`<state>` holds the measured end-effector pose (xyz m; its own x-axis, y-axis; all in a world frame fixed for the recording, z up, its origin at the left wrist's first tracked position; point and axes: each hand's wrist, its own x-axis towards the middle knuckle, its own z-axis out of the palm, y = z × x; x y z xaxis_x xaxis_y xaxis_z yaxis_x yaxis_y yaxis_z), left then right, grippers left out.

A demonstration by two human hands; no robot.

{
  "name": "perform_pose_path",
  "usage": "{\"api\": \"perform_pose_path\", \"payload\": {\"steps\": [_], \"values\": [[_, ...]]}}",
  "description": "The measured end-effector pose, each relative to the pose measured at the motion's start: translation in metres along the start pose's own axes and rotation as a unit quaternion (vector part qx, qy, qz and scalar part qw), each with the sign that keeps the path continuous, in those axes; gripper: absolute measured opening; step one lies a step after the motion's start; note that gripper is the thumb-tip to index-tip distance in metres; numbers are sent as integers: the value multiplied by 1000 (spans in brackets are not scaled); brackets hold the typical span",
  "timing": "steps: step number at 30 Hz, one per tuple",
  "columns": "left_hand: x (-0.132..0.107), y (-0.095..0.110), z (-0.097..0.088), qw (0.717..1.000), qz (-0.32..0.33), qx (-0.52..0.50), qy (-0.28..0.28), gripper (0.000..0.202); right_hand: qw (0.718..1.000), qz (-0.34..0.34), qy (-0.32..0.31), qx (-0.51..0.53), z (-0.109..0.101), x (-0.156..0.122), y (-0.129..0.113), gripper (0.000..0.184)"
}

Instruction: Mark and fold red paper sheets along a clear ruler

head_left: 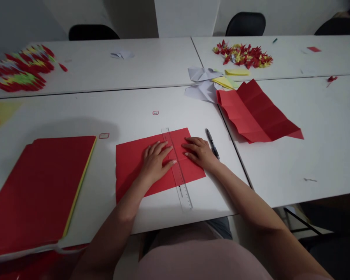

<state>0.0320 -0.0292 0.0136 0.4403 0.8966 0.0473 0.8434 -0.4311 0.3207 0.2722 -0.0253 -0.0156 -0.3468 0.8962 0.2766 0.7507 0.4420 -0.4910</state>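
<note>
A red sheet of paper (134, 159) lies flat on the white table (128, 112) in front of me. A clear plastic ruler (179, 179) lies across it, running from the far edge to past the near edge. My left hand (156, 161) rests flat on the sheet with fingers stretched out, the fingertips touching the ruler's left side. My right hand (198, 151) lies flat on the sheet just right of the ruler, fingers pointing left. A black pen (212, 143) lies on the table right beside my right hand.
A stack of red sheets over yellow ones (41, 186) sits at the left. A creased red sheet (255, 112) lies on the right table, with white and yellow folded papers (210, 81) behind. Piles of small folded paper figures (242, 54) (21, 72) lie farther back. Black chairs stand behind.
</note>
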Motion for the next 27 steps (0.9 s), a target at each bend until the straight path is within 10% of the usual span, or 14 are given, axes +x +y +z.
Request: {"api": "perform_pose_path", "payload": {"steps": [27], "values": [[-2, 1, -3, 1000, -3, 9, -6, 50, 1000, -5, 5, -1, 2, 0, 1, 32]]}}
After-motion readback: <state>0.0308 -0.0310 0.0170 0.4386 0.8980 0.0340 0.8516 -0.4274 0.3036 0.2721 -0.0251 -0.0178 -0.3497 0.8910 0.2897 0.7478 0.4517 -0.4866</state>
